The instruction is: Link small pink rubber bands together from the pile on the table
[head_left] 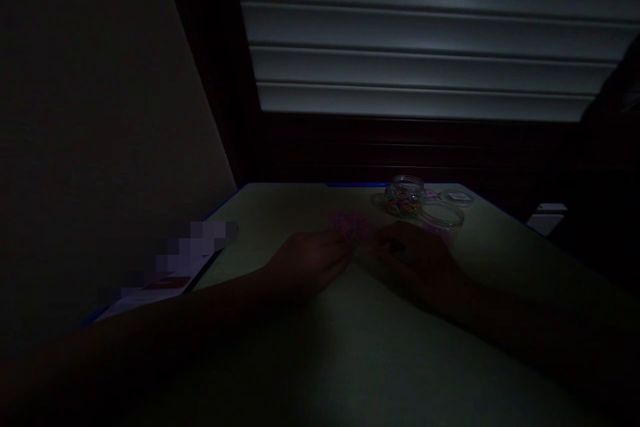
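Note:
The scene is very dark, and fine detail is lost. A loose heap of small pink bands or rings (pixel 350 223) lies on the pale table. At its near left edge is my left hand (pixel 310 260), fingers bent and pressed together; whatever they hold is hidden. My right hand (pixel 417 260) is just right of the heap, with thumb and fingers curled toward each other, their tips close to the left hand's fingertips. Anything in that pinch is too dim to make out. Behind the right hand stands a clear jar (pixel 443 215) with pink contents low in it.
A second clear jar (pixel 406 187) near the far edge holds multicoloured small rings. A clear round lid (pixel 458 198) lies right of it. Papers (pixel 170 273) lie at the table's left edge. A slatted shutter (pixel 425 33) is beyond the table (pixel 360 360), with a wall (pixel 100 113) on the left.

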The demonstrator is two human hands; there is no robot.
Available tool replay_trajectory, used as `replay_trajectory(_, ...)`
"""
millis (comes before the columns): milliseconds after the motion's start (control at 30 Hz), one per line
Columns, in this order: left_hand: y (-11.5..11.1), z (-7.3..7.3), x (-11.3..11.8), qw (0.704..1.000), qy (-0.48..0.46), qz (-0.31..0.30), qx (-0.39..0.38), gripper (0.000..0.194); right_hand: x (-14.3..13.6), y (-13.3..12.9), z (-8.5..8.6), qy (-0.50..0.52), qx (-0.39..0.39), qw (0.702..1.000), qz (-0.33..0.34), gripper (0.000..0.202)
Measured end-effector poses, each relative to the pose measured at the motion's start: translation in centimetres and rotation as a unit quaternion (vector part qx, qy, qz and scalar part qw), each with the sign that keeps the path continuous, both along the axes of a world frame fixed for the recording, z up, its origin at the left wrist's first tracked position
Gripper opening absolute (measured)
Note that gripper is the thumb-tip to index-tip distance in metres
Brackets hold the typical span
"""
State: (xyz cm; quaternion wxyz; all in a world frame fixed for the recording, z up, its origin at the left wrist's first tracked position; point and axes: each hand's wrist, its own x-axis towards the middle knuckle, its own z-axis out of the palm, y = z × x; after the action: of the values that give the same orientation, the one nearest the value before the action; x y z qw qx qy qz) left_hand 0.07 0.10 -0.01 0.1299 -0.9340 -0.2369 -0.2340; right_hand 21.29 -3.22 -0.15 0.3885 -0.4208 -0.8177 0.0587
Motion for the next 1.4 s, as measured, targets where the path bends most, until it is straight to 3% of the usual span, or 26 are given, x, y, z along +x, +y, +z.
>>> replay_trajectory(200, -0.6, 0.7, 0.2, 0.995, 0.047, 0.042, 0.071, 0.018, -0.1, 0.3, -0.1, 0.003, -0.032, 0.999, 0.024, 0.016)
replay_trajectory(400, -1.0, 1.3, 0.0, 0.984, 0.107, -0.003, 0.142, 0.019, -0.2, 0.4, -0.1, -0.007, -0.021, 0.998, 0.055, 0.013)
replay_trajectory(700, -1.0, 0.7, 0.1, 0.972, 0.09, -0.002, 0.218, 0.013, -0.4, -0.5, 0.5, -0.011, 0.006, 0.998, 0.063, 0.016)
replay_trajectory(1100, -1.1, 0.7, 0.3, 0.968, 0.079, 0.012, 0.236, 0.011, -0.3, -0.4, 0.6, -0.017, 0.021, 0.996, 0.083, 0.014)
replay_trajectory(1400, -1.0, 0.7, 0.3, 0.981, 0.064, 0.016, 0.181, 0.013, -0.2, -0.2, 0.6, -0.023, 0.022, 0.997, 0.073, 0.015)
